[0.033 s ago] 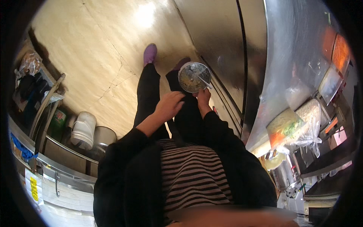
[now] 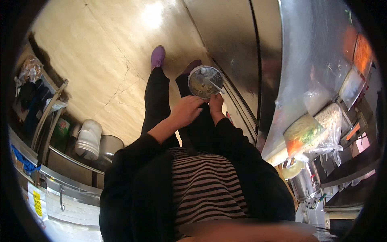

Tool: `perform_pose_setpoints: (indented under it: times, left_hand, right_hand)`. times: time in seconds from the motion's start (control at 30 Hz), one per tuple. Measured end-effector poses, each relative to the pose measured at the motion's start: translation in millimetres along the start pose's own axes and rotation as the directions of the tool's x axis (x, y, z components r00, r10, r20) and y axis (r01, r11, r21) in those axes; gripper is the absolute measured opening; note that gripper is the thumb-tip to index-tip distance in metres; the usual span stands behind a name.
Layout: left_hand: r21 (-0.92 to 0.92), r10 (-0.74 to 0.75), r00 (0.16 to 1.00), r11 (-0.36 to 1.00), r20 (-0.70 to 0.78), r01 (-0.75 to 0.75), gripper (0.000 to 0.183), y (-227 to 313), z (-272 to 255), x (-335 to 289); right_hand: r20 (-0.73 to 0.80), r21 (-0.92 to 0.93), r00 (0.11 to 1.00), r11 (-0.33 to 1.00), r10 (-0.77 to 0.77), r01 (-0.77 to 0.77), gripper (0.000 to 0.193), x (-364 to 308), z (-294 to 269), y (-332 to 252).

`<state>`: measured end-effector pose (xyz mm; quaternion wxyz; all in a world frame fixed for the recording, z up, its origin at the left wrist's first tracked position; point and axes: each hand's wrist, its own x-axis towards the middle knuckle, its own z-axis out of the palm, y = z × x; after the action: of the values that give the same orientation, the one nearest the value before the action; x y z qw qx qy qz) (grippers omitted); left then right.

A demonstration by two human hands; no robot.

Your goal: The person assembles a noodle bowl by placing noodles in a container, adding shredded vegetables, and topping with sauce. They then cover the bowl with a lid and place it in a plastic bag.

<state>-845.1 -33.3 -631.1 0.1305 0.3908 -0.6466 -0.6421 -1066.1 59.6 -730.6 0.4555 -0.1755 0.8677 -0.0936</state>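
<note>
A round metal bowl (image 2: 195, 76) is held out in front of my legs, with some yellowish and pale food inside. A light-coloured utensil, perhaps a spoon (image 2: 216, 86), leans in it with its handle over the right rim. My right hand (image 2: 216, 105) grips the bowl's near edge, just below that handle. My left hand (image 2: 187, 111) reaches in from the left, its fingers closed at the near rim. The undersides of the fingers are hidden.
On my right runs a metal counter (image 2: 296, 72) with bagged vegetables (image 2: 302, 135) and a metal pot (image 2: 305, 185). To the left, a white bucket (image 2: 88, 139) and another metal pot (image 2: 111, 146) stand by a rail. The cracked floor (image 2: 105, 60) stretches ahead.
My left hand has moved right and slightly up, from beside the bowl to its near rim. The bowl, still in my right hand, has hardly shifted.
</note>
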Motion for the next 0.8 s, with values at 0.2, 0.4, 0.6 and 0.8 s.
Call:
perform_pose_setpoints:
  times: [0.2, 0.4, 0.6, 0.8]
  left_hand:
    - [-0.106, 0.379, 0.924, 0.922, 0.057, -0.371, 0.049, 65.8, 49.6, 84.2]
    - [0.056, 0.407, 0.897, 0.905, 0.174, -0.422, 0.064, 82.8, 90.9, 105.1]
    - [0.156, 0.309, 0.939, 0.930, 0.150, -0.331, 0.047, 60.3, 90.4, 62.3]
    - [0.183, 0.136, 0.980, 0.970, 0.142, -0.161, 0.047, 33.6, 64.6, -2.6]
  right_hand:
    - [-0.031, -0.722, 0.910, 0.639, -0.414, 0.266, 0.031, -18.6, -4.0, 56.9]
    - [0.092, -0.759, 0.907, 0.561, -0.411, 0.332, 0.033, -17.7, -22.0, 95.8]
    - [0.215, -0.703, 0.924, 0.607, -0.316, 0.371, 0.036, -23.1, -50.8, 107.8]
    - [0.397, -0.613, 0.894, 0.664, -0.209, 0.427, 0.039, -28.7, -35.7, 100.1]
